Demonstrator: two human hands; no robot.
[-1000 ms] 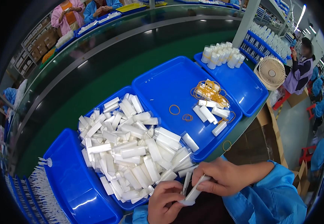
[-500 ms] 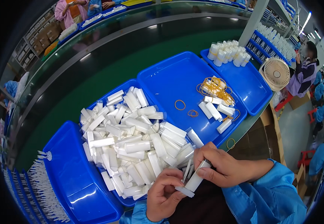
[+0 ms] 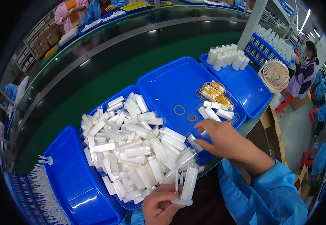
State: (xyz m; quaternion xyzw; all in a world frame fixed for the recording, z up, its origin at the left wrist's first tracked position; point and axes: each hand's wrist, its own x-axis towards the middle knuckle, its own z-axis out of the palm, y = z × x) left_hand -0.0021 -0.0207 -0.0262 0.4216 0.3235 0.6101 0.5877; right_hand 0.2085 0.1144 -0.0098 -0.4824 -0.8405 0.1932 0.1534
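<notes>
My left hand (image 3: 158,207), low in the middle, grips the flat base of a white plastic piece (image 3: 188,183) by its edge. On that base stand a white block in a clear sleeve and thin upright prongs. My right hand (image 3: 224,139) is over the near edge of the middle blue tray (image 3: 165,88), thumb and fingers apart, with nothing seen in it. Close to its thumb lies a sleeved white block (image 3: 193,143). A large heap of such sleeved white blocks (image 3: 136,150) fills the tray left of my hands.
Rubber bands (image 3: 215,93) and more white blocks lie in the middle tray. Rubber-banded white bundles (image 3: 227,56) stand in the far right tray. A beige fan (image 3: 275,75) is beside a metal post (image 3: 251,28). At left are a blue tray (image 3: 80,180) and racks of thin white parts (image 3: 46,187).
My right hand has let go of the white piece and moved up and right over the middle tray. My left hand still holds the piece, now turned more upright and shifted slightly down.
</notes>
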